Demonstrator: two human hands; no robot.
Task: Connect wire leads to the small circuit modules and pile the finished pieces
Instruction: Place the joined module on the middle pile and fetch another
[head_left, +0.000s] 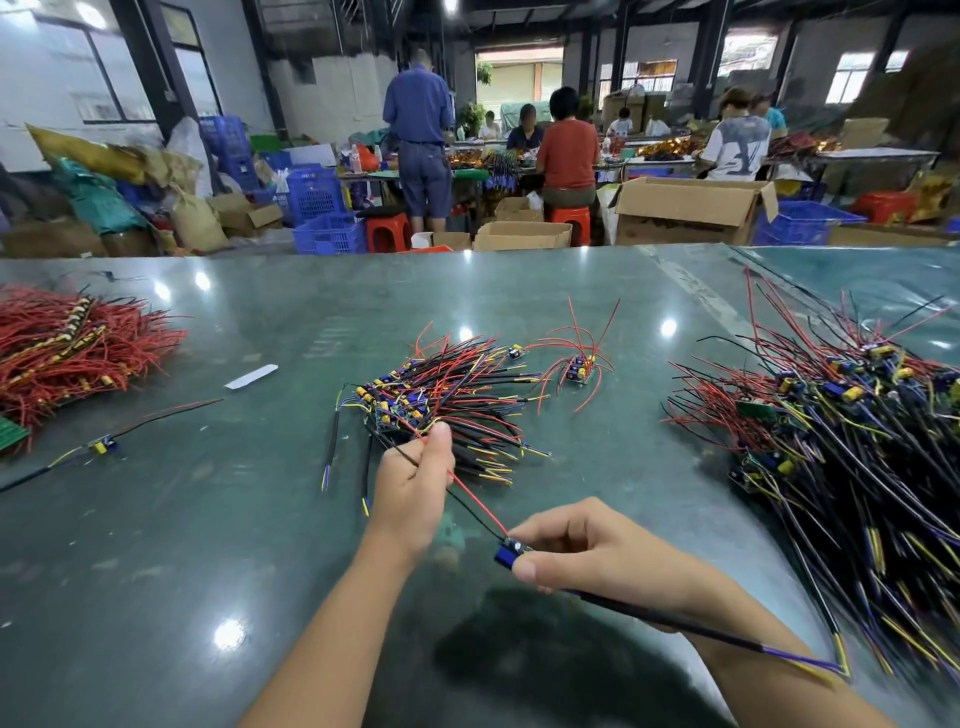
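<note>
Hands (410, 488), two; module (511, 554), one

The red wire heap (67, 353) runs off the left edge, and the big tangle of wired boards (852, 467) is cut by the right edge and smears into blur lower down. The right hand (597, 556) covers most of its small board (509, 553), and the people (566, 140) far behind are too small to make out.

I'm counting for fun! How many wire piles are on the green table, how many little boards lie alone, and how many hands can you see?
Wire piles: 4
Lone boards: 2
Hands: 2, left hand, right hand
Total: 8
</note>
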